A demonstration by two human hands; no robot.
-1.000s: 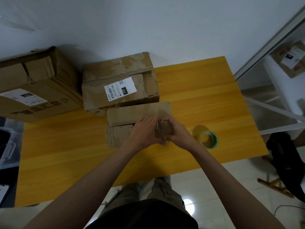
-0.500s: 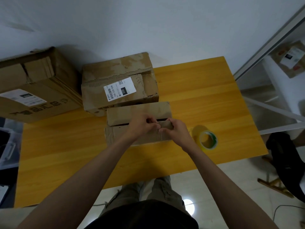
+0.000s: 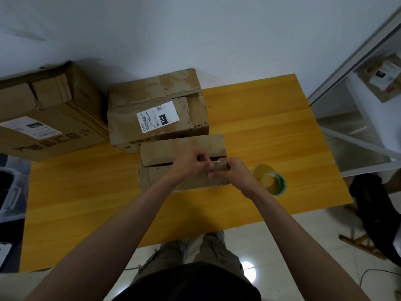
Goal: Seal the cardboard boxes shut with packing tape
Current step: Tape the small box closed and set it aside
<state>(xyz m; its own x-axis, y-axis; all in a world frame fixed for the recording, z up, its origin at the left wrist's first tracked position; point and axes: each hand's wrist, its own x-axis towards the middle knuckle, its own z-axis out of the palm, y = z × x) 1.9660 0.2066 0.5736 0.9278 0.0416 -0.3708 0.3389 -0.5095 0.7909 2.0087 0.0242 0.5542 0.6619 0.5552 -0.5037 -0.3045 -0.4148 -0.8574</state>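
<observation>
Head view: small cardboard box [image 3: 184, 148], worn and creased, flaps not quite closed, sits mid-tabletop [image 3: 86, 192]. Left hand [image 3: 191, 164] grip pinches clear tape strip [image 3: 218, 165] at the flap seam; right hand [image 3: 235, 173] grip curls over the box's 3 o'clock end. Tape roll [image 3: 273, 183] at 3 o'clock of box, close by. Labelled box [image 3: 156, 109] at 12 o'clock.

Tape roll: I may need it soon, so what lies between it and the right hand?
In the head view, only bare yellow table lies between the tape roll and the right hand, which rests on the small box.
</observation>
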